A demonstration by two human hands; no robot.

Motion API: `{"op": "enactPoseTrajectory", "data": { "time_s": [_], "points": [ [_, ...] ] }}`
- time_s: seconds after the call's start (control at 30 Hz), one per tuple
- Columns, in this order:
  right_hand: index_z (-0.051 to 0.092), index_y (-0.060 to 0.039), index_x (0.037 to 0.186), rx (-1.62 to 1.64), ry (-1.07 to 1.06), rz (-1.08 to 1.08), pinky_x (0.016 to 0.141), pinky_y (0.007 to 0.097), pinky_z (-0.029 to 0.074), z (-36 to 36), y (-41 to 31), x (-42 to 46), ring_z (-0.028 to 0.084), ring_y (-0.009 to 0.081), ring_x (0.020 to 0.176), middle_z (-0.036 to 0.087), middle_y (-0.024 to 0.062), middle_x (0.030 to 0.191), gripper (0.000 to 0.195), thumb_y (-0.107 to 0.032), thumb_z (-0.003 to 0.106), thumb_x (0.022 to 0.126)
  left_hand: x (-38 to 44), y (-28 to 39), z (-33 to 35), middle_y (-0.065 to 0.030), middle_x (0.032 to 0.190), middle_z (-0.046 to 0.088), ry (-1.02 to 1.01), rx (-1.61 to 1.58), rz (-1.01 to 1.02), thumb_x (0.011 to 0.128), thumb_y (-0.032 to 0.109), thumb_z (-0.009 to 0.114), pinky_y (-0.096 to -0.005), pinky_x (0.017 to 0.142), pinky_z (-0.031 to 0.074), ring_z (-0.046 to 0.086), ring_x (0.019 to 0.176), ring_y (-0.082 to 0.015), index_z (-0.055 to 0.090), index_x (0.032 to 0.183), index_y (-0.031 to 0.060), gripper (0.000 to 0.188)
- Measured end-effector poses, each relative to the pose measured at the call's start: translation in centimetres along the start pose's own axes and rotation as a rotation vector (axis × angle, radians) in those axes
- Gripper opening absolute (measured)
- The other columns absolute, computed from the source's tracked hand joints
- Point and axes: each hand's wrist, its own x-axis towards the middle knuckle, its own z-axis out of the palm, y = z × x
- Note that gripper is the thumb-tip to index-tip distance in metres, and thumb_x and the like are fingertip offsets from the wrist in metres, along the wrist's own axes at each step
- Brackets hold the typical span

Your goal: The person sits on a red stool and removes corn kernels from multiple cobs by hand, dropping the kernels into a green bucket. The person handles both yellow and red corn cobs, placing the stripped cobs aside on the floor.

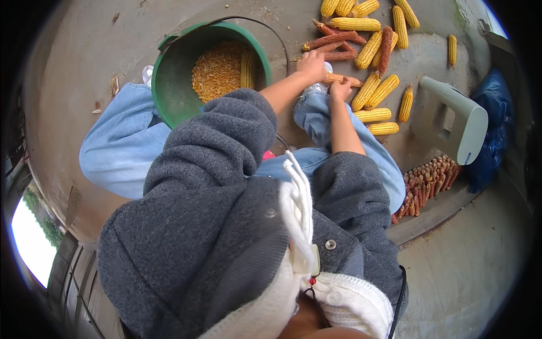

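A pale orange corn cob [344, 79] lies between my two hands, above a shoe. My right hand [341, 89] grips its near side, thumb and fingers around it. My left hand [312, 67] is closed over the cob's left end, its fingers curled and partly hidden. Just beyond my hands is a pile of reddish, stripped cobs [332, 40]. Yellow ears of corn [366, 91] lie to the right and farther up. On the left, a green plastic bucket [171, 95] holds loose kernels [217, 70] and one yellow ear [247, 70].
At the right stands a pale green plastic stool [472, 127], with a blue plastic bag [493, 140] behind it. Many stripped cobs [427, 182] are stacked by a low concrete ledge [427, 222]. The bucket's thin handle [283, 40] arches towards my left hand. My jeans-clad legs [123, 135] flank the bucket.
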Motion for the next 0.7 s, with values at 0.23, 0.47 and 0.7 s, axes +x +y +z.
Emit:
{"op": "enactPoseTrajectory", "data": {
  "time_s": [0.23,0.47,0.7],
  "points": [
    [0.037,-0.0106,0.114,0.602,-0.153,0.703,0.075,0.0476,0.041,-1.3,-1.5,1.3,0.054,0.0307,0.085,0.052,0.0107,0.104,0.043,-0.029,0.053,0.079,3.4,-1.8,3.5,-0.0114,0.12,0.044,-0.096,0.185,-0.357,0.076,0.022,0.051,-0.0444,0.091,0.032,0.041,0.113,-0.0268,0.035,0.123,0.0077,0.052],
    [0.044,-0.008,0.109,0.831,-0.403,0.747,0.089,0.0421,0.037,-0.7,0.2,3.1,0.049,0.0291,0.099,0.05,0.0157,0.109,0.04,-0.033,0.052,0.078,3.9,-1.6,3.6,-0.0115,0.11,0.051,-0.177,0.516,-0.194,0.078,0.016,0.048,-0.0413,0.082,0.04,0.05,0.103,-0.0248,0.054,0.108,0.0072,0.032],
    [0.04,0.0007,0.105,0.924,-0.36,0.65,0.085,0.049,0.041,-1.3,-1.8,4.4,0.049,0.0325,0.097,0.047,0.0175,0.105,0.04,-0.022,0.048,0.074,0.3,2.0,-0.2,-0.0189,0.096,0.06,-0.194,0.163,-0.158,0.078,0.017,0.049,-0.0418,0.075,0.047,0.06,0.086,-0.0321,0.057,0.096,-0.0006,0.026]
  ]
}}
